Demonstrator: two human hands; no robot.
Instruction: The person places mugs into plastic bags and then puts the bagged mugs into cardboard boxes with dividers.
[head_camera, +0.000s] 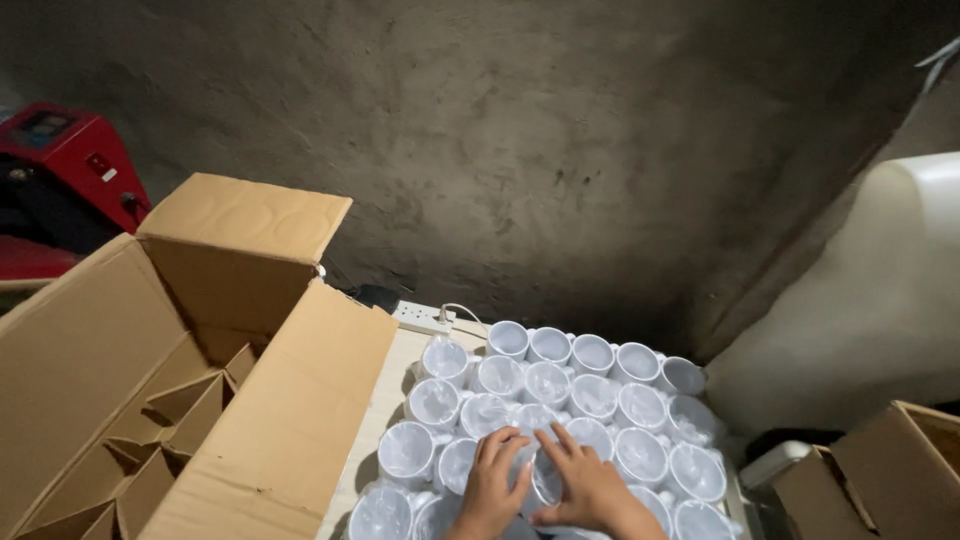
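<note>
Lower centre of frame: cluster of white ceramic mugs (560, 400), upright, close-packed on pale surface (385, 400). Left hand (492, 487) and right hand (585, 483), side by side, both grips closed round one white mug (530, 470) at cluster's near edge. Left of frame: open brown cardboard box (190, 380) with card dividers. Upper centre-left of cluster: white power strip (422, 318). Far left: red machine (70, 170).

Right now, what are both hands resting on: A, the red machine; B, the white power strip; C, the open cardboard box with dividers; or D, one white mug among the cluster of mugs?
D: the left hand and right hand close around one white mug in the cluster, away from the cardboard box and the power strip.
</note>
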